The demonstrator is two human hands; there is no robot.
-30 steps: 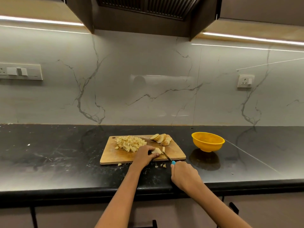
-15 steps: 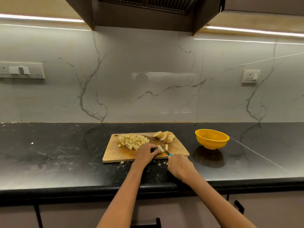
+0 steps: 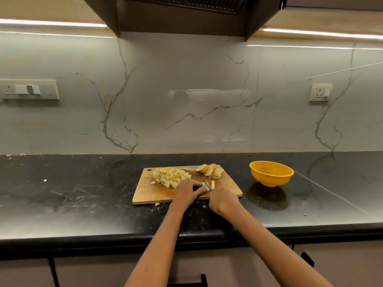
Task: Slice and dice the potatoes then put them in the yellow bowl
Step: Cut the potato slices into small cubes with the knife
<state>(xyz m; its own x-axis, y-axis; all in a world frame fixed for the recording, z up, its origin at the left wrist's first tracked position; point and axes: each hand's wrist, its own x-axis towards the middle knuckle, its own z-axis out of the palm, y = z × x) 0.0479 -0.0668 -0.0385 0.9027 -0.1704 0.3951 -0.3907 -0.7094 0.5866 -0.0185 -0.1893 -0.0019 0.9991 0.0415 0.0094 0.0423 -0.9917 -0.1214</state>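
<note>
Head view: L hand (image 3: 187, 192) is resting on the front part of the board (image 3: 149, 193), fingers curled down over a small potato piece that is mostly hidden under them; grip looks closed on it, thumb tip showing at the R side. R hand (image 3: 222, 200) is sitting just beside the L, at the board's near edge, fingers wrapped tight round the knife (image 3: 208, 186) handle; a bit of teal handle is peeking out above the knuckles. Blade is pointing away from the person and slightly L, lying right next to the L fingertips. A thin pale strip is standing just R of the blade; can't tell if it's touching.

Diced pile (image 3: 171, 177) is lying on the back-L part of the board, a few loose cubes beside it. Slices (image 3: 209, 169) are leaning on each other in a fanned row at the back-R corner, some w/ skin edge showing. One cube (image 3: 157, 204) is lying off the board, on the table (image 3: 72, 193) just in front of the near edge.

Yellow bowl (image 3: 271, 172) is standing upright on the table, R of the board, apart from it; inside looks bare as far as the angle shows.

Table is black stone w/ pale specks and smears. Marble-look wall (image 3: 186, 90) is rising behind, switch panel (image 3: 30, 89) at L, socket (image 3: 320, 92) at R, hood (image 3: 184, 15) overhead.
</note>
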